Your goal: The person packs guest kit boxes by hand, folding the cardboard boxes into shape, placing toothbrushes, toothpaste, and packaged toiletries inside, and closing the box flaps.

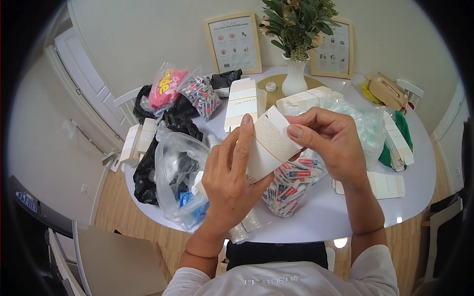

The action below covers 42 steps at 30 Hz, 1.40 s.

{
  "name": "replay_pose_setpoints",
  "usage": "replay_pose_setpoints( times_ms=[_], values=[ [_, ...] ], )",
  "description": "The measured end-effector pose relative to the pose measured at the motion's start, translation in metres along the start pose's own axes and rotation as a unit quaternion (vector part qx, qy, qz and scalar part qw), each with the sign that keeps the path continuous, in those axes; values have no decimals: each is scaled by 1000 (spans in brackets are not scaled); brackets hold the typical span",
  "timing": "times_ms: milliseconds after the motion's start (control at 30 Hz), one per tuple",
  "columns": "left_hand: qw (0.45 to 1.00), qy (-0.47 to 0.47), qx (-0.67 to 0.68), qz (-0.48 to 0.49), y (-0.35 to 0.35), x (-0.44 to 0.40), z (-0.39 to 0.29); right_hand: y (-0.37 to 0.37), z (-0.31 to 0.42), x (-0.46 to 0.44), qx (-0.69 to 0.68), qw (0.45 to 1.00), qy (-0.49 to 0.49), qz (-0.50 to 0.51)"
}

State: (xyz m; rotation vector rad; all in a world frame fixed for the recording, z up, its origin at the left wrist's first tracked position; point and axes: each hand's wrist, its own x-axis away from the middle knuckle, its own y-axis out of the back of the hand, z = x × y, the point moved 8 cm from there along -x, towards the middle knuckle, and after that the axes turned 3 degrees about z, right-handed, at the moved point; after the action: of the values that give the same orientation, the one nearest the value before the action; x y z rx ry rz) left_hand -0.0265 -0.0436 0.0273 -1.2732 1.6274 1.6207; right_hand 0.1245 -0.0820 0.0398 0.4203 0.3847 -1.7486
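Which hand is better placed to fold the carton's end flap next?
Right, probably: the right hand is at the flap, while the left hand is supporting the carton from the opposite side.

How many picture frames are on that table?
2. The left frame stands to the left of the vase; the right frame stands to its right, partly covered by the leaves. No others show.

The held box (269, 140) is white with tan scallops. Toward the far left edge of the tabletop (323, 224), a packet (166, 92) is pink with yellow letters; near the right edge, a half-hidden wrapping (404, 129) seems green.
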Motion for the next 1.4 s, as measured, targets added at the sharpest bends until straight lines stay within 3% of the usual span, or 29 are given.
replay_pose_setpoints(
  times_ms=[100,400,500,567,667,1000,1067,1100,1133,1200,1233,1300,1333,1400],
  values=[
    [1000,7,-20,7,-1,-1,0,3,-6,-2,-28,999,-34,20],
    [999,-18,-49,-13,-2,2,-1,-1,-8,6,104,993,44,-34],
    [998,-1,-54,-28,-1,3,0,-8,3,11,138,983,108,-61],
    [998,1,-56,-35,-1,4,2,-18,18,16,274,944,171,-65],
    [997,7,-62,-36,0,4,1,-25,18,21,290,918,256,-86],
    [997,12,-72,-37,-5,6,5,-36,4,24,316,903,279,-76],
    [998,10,-61,-21,-8,5,3,-29,-8,16,257,948,186,-31],
    [998,9,-62,-20,-3,3,-1,-26,-5,14,257,948,187,-33],
    [998,43,39,13,2,-1,-2,-19,-6,9,184,972,148,-22],
    [934,181,284,122,2,1,-2,-9,-3,5,46,997,58,-5],
    [831,255,479,125,-7,12,1,-6,4,6,50,997,60,-8],
    [608,312,703,197,-28,24,-8,-12,6,10,-42,998,2,50],
    [608,310,704,197,-29,23,-11,-12,6,15,3,995,-90,48],
    [435,388,769,262,-41,34,-33,-18,6,18,62,996,-44,37]
  ],
)
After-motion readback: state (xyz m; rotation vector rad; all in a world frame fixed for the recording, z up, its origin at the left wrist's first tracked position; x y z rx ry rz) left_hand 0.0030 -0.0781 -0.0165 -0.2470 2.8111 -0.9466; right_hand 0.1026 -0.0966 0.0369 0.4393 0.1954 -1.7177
